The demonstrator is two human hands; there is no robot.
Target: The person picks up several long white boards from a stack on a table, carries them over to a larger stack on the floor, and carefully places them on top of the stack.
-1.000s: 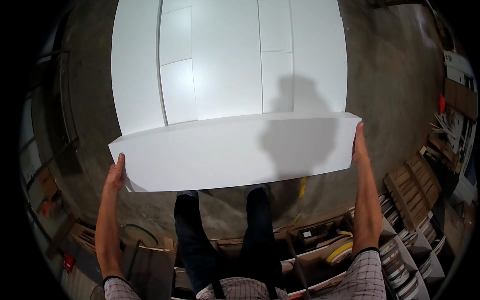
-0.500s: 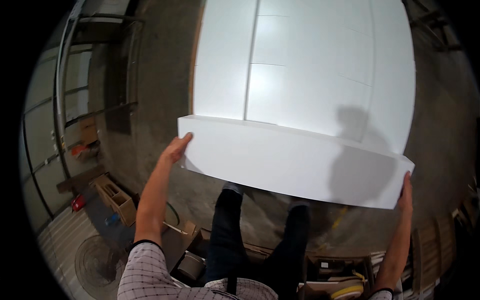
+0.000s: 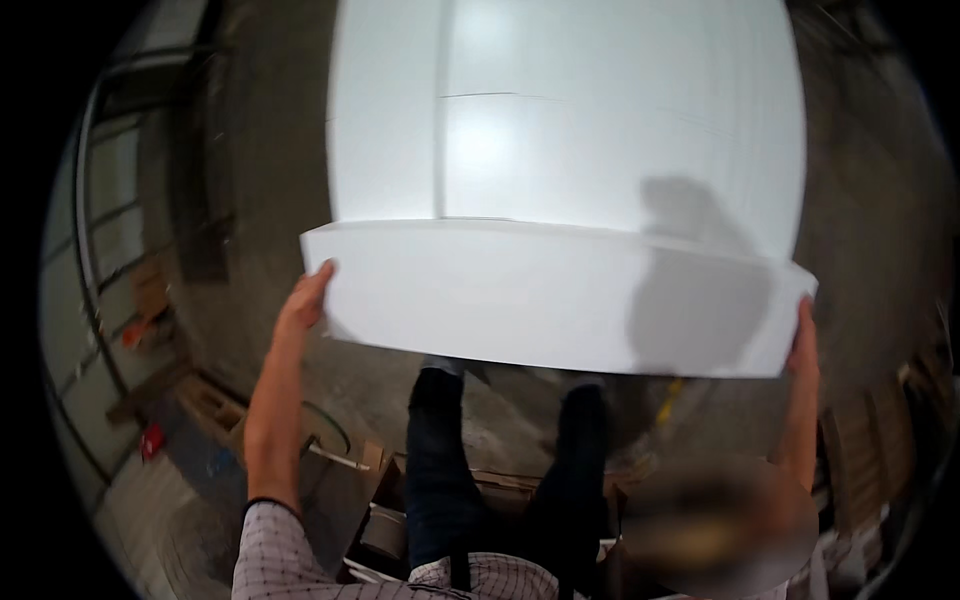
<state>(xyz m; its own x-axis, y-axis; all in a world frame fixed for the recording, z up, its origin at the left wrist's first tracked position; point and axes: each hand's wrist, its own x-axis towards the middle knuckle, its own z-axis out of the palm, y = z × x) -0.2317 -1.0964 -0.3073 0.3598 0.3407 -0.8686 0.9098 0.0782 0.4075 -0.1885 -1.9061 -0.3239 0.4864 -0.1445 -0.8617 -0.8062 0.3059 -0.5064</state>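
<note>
A long white box-shaped piece (image 3: 480,290) stretches crosswise in front of me, its broad flat side toward me. My left hand (image 3: 308,297) grips its left end, with the thumb on the front face. At the opposite end, my right hand (image 3: 803,340) holds the short side, fingers partly hidden behind it. Just beyond lies a wide white panelled surface (image 3: 600,130) with grooves and thin seams. Whether the piece rests on that surface's near edge or hangs just before it, I cannot tell. A dark shadow falls across both.
Behind my legs stand open boxes (image 3: 385,530) with assorted items. To the left are a wooden crate (image 3: 207,402), a red object (image 3: 152,441) and a metal frame (image 3: 84,220). Wooden slats (image 3: 868,465) stand at right. A blurred round patch hides part of the lower right.
The white piece has shifted slightly left and up in view, its right end rising more, so it lies more level. Both hands keep hold. The panelled surface also sits further left in view.
</note>
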